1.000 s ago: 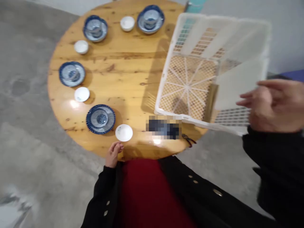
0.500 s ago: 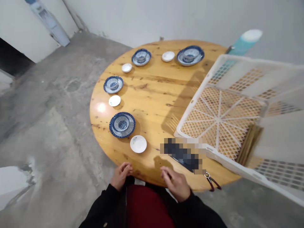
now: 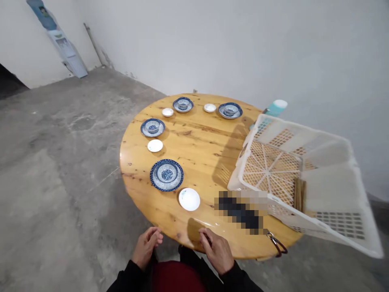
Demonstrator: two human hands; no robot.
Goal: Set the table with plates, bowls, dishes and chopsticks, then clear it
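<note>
My left hand point(image 3: 146, 246) hangs just off the near edge of a round wooden table point(image 3: 206, 150), fingers curled loosely with nothing in them. My right hand point(image 3: 215, 248) rests at the table's near rim, fingers bent and empty. Closest to both hands is a small white saucer point(image 3: 189, 199), and beside it a blue patterned plate with a bowl on it point(image 3: 166, 174). A large white plastic crate point(image 3: 299, 178) sits on the table's right side and overhangs its edge.
Three more blue plate-and-bowl sets point(image 3: 152, 127) point(image 3: 182, 104) point(image 3: 230, 110) and small white saucers point(image 3: 154, 145) ring the table's far side. A teal bottle point(image 3: 276, 107) stands behind the crate. A dark loop point(image 3: 277, 244) lies at the near right rim. Grey concrete floor surrounds the table.
My right hand came off the crate and down to the table's near edge. The view has pulled back and tilted up, showing more wall and floor.
</note>
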